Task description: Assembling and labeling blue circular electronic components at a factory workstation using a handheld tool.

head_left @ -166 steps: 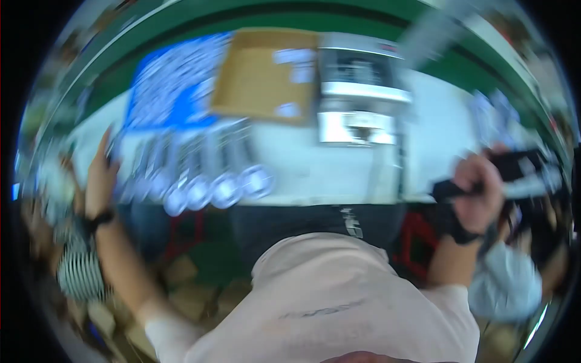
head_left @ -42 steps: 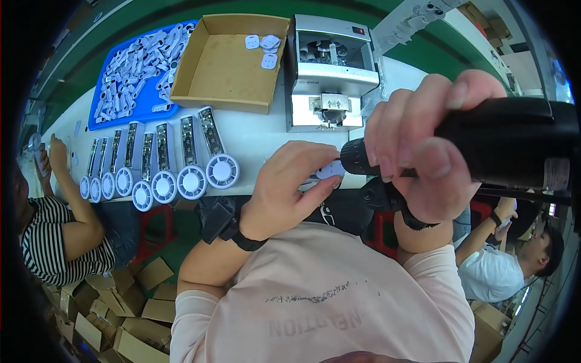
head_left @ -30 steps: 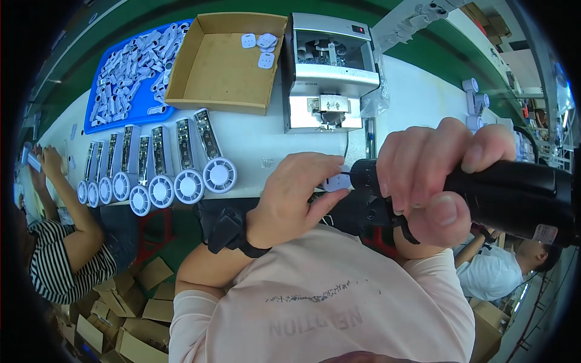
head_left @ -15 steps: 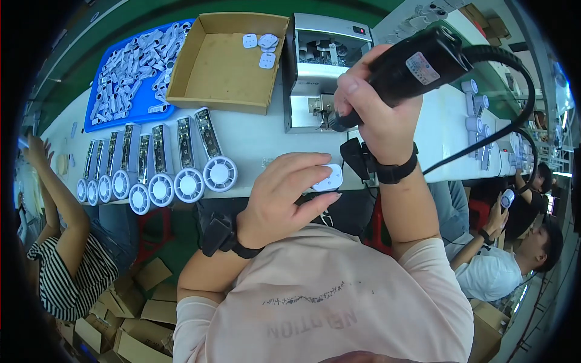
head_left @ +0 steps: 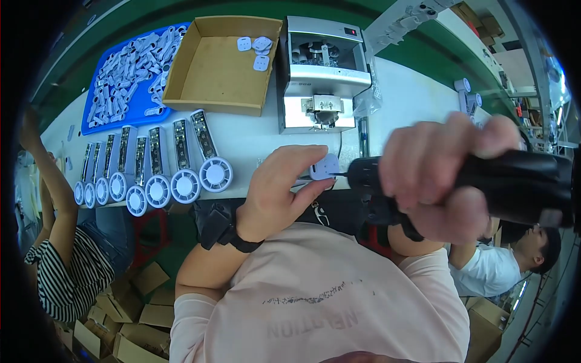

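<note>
While the left hand (head_left: 275, 187) pinches a cover (head_left: 328, 166) above the near edge of the table (head_left: 417, 91), the right hand (head_left: 439, 169) grips a screwdriver (head_left: 514, 184), its bit (head_left: 341, 174) at the cover; this piece looks unfinished. More covers (head_left: 261, 63) lie in the far box (head_left: 212, 72); left, eight fans (head_left: 216, 174) show bare boards (head_left: 203, 134).

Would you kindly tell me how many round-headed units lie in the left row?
8 units, side by side: six by the blue tray, two by the brown box; none looks hidden.
</note>
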A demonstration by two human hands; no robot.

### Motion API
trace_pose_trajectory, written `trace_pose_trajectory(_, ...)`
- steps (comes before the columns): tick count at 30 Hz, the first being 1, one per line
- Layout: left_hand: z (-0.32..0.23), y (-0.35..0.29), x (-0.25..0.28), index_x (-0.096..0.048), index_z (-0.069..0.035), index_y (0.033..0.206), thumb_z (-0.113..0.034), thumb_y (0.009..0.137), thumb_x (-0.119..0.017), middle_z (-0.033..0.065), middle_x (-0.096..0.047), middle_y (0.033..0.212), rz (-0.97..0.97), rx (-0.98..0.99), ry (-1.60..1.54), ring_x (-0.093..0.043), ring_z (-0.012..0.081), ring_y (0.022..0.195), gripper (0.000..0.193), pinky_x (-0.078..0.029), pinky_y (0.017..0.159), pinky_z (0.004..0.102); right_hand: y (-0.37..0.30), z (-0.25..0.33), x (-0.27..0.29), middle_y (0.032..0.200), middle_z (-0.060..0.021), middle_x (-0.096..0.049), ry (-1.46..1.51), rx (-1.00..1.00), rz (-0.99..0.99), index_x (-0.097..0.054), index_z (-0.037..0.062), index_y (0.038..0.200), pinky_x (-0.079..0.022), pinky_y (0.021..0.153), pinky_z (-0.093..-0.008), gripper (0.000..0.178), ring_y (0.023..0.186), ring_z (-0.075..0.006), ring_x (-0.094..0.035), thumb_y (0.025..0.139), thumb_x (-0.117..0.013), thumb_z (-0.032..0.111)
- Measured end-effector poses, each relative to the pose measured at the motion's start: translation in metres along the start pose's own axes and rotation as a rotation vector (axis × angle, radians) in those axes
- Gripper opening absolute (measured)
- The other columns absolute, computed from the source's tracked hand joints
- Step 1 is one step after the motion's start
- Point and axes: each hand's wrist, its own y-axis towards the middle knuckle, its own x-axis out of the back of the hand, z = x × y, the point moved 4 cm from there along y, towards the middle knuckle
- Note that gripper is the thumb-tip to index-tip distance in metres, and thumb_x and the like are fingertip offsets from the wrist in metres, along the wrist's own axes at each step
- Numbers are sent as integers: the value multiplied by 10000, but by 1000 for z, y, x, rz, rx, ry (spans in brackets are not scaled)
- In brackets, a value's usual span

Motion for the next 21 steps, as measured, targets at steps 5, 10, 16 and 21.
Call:
trace_pose_trajectory(5,1,4,3,-700,-50,1141,-40,762,-857,130,-720,1142,17,-58,65,-696,345,977,410,-563,828,414,-4,-13,-8,826,-28,-557,-112,-107,-134,-429,126,1310,-500,596,-321,401,617,-155,-561,1004,-677,196)
trace_pose_trajectory(10,0,8,-1,-714,-59,1106,-47,763,-853,129,-714,1156,60,-116,83,-694,338,983,370,-564,816,414,3,-9,-8,825,-24,-559,-170,-180,-36,-417,128,1274,-508,599,-330,445,623,-154,-573,962,-735,121)
trace_pose_trajectory(16,-6,1,-3,-701,-54,1126,-65,787,-843,136,-700,1181,38,-142,73,-685,349,1011,368,-558,839,418,0,-17,-9,820,-21,-553,22,-135,59,-428,129,1249,-493,593,-327,424,604,-146,-547,955,-734,127)
trace_pose_trajectory(21,12,-5,-10,-635,-50,1310,-93,850,-803,160,-681,1229,55,-15,97,-668,369,1062,492,-548,883,430,-22,-14,-4,827,-25,-545,-7,-35,-256,-485,115,1225,-465,605,-353,398,630,-159,-530,936,-756,154)
